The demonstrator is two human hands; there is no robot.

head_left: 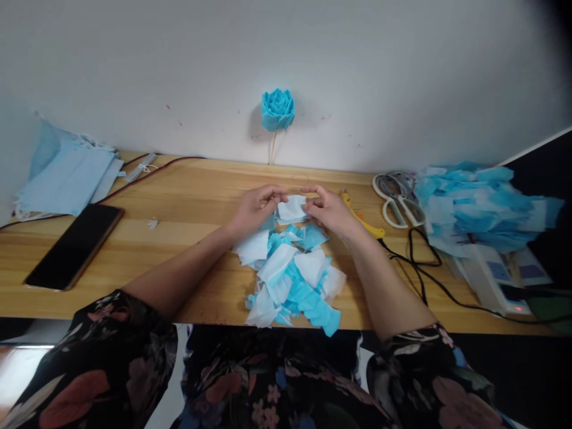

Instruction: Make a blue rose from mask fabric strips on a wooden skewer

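A small stack of white squares [291,209] lies on the wooden table between my two hands. My left hand [258,210] is at its left edge, thumb and forefinger apart with nothing seen between them. At its right side, my right hand [328,208] has its thumb near or on the edge and the forefinger raised apart. Closer to me is a loose pile of blue and white cut pieces [290,277]. Behind, a blue folded flower [277,109] on a thin stick stands against the wall.
Face masks [71,173] and a phone [75,245] lie at the left. On the right are a yellow glue gun [369,229], scissors [402,213], a heap of blue pieces [487,205], a white power strip [496,277] and black cables [440,287].
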